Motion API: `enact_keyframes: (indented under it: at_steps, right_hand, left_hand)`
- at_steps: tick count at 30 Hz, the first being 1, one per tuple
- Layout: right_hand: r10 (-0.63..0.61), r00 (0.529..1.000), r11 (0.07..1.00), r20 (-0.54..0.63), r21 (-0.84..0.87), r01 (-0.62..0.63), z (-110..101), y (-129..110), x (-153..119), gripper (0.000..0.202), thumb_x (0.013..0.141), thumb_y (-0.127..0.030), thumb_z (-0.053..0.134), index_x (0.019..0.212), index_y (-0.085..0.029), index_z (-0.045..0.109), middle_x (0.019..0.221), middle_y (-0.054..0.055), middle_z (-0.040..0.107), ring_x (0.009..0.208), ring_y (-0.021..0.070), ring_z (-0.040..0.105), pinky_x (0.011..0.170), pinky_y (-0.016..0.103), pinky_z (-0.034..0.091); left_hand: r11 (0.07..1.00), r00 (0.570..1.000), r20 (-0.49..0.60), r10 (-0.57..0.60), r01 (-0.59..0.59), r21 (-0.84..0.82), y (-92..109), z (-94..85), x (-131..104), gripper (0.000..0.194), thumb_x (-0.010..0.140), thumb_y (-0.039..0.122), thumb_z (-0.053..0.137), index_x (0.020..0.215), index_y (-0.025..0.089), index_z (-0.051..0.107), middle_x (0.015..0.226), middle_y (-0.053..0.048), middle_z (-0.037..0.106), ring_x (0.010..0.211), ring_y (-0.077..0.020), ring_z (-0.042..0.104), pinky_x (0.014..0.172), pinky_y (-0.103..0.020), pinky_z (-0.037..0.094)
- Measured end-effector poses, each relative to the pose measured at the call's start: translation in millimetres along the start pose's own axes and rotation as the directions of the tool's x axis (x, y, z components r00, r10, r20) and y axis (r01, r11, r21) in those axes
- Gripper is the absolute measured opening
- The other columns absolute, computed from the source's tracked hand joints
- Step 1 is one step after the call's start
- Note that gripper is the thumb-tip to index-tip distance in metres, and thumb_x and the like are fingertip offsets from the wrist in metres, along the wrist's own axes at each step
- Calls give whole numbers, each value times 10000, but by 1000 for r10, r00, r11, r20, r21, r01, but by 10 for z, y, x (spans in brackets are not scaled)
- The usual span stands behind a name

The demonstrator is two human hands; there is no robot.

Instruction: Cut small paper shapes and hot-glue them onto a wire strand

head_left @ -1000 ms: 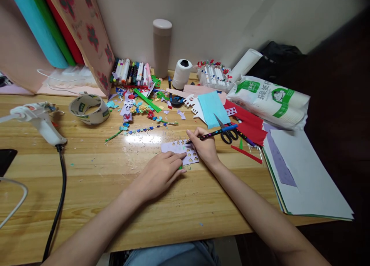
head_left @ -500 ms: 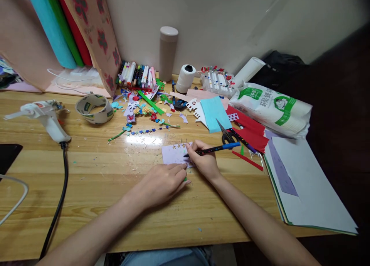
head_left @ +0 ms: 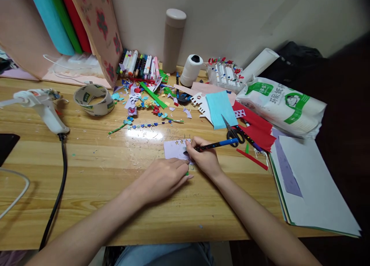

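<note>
A small piece of light purple paper (head_left: 172, 149) lies flat on the wooden table, with star shapes along its far edge. My right hand (head_left: 206, 160) grips a black marker pen (head_left: 215, 145) with colored dots and a blue end, its tip at the paper. At the paper's near edge rests my left hand (head_left: 163, 177), its fingers bent and close together. A small green piece (head_left: 187, 173) shows between its fingers and thumb; the rest of that piece is hidden.
Paper scraps (head_left: 144, 100), open scissors (head_left: 232, 133) and blue paper (head_left: 221, 110) lie beyond my hands. At left are a glue gun (head_left: 47, 111) and a tape roll (head_left: 94, 100). White sheets (head_left: 315, 181) lie at right; a tumbler (head_left: 174, 42) stands at the back.
The view has shifted slightly. The marker stays in my right hand over the purple paper, its tip moved only a little. My left hand keeps its place at the near edge.
</note>
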State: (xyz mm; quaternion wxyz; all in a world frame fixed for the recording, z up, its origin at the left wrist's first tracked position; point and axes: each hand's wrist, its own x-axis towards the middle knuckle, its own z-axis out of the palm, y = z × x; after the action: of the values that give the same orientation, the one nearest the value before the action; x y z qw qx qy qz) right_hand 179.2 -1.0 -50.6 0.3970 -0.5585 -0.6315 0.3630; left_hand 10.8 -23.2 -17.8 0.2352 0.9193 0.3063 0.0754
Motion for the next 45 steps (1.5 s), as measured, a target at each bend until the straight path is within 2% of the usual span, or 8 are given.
enact_keyframes:
  at_steps: [6, 13, 23, 28, 45]
  right_hand:
    - [-20, 999, 1000, -26, -18, 19, 0, -10, 8, 358, 831, -255, 481, 541, -199, 279, 517, -49, 295, 499, 105, 310, 491, 236, 254]
    - [-19, 998, 1000, -52, -14, 18, -12, -12, 13, 352, 831, -246, 474, 546, -199, 274, 517, -49, 297, 502, 105, 316, 498, 230, 270]
    - [-45, 999, 998, 25, -32, 46, -4, -11, -2, 344, 811, -214, 478, 535, -197, 275, 518, -50, 290, 500, 103, 301, 497, 242, 244]
    - [-25, 999, 1000, 26, 1, 25, -5, -6, 0, 345, 813, -231, 485, 530, -198, 290, 510, -50, 299, 489, 101, 301, 482, 240, 243]
    - [-24, 999, 998, -40, -55, 22, 0, -22, 9, 366, 849, -277, 488, 547, -197, 297, 517, -48, 315, 504, 105, 315, 495, 238, 261]
  left_hand:
    - [1000, 1000, 0, -4, 4, -10, -5, -23, 3, 365, 957, 355, 255, 877, 152, 548, 912, -76, 659, 843, -190, 620, 731, -316, 482]
    - [1000, 1000, 7, -13, 13, -10, -7, -21, 5, 364, 957, 355, 252, 908, 152, 550, 932, -77, 658, 860, -196, 621, 732, -320, 477]
    - [1000, 1000, -6, -7, 7, -18, -25, -9, 8, 357, 955, 353, 264, 946, 152, 559, 925, -81, 659, 854, -198, 623, 728, -317, 475]
    - [999, 1000, -20, -7, 6, -39, -18, -15, 4, 342, 951, 345, 284, 963, 151, 565, 904, -83, 663, 845, -194, 626, 711, -307, 476]
    - [1000, 1000, -7, -5, 5, -18, -14, -19, 12, 344, 953, 345, 279, 909, 149, 558, 901, -75, 660, 837, -198, 624, 700, -312, 465]
